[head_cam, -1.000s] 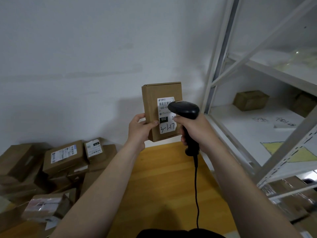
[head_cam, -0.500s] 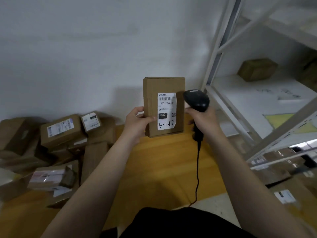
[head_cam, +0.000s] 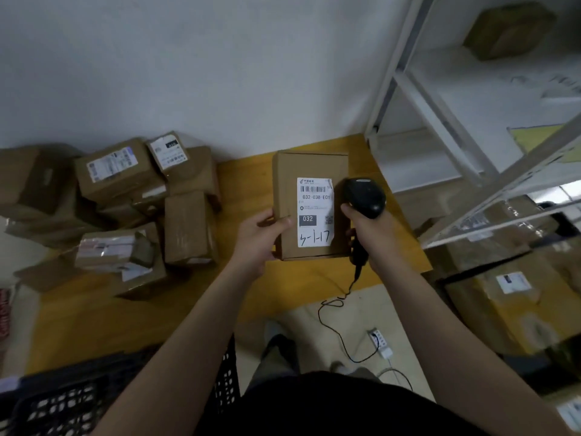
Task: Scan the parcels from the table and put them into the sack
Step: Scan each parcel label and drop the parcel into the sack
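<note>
Dim, soft light; blurred, warped wide-angle edges.

The parcel (head_cam: 309,171) in the left hand (head_cam: 261,237) is plain brown cardboard. Its label (head_cam: 314,212) is white with a black barcode, a dark block of white digits and black handwriting. The scanner (head_cam: 364,196) in the right hand (head_cam: 374,234) is black, as is its cable (head_cam: 338,336). Under both hands the counter (head_cam: 248,174) is yellow-orange. Left of the left hand, the piled boxes (head_cam: 185,228) are brown with white labels. Below it, a crate (head_cam: 63,401) is black, patterned with holes. Right of the right hand, the shelving (head_cam: 440,127) is white.
</note>
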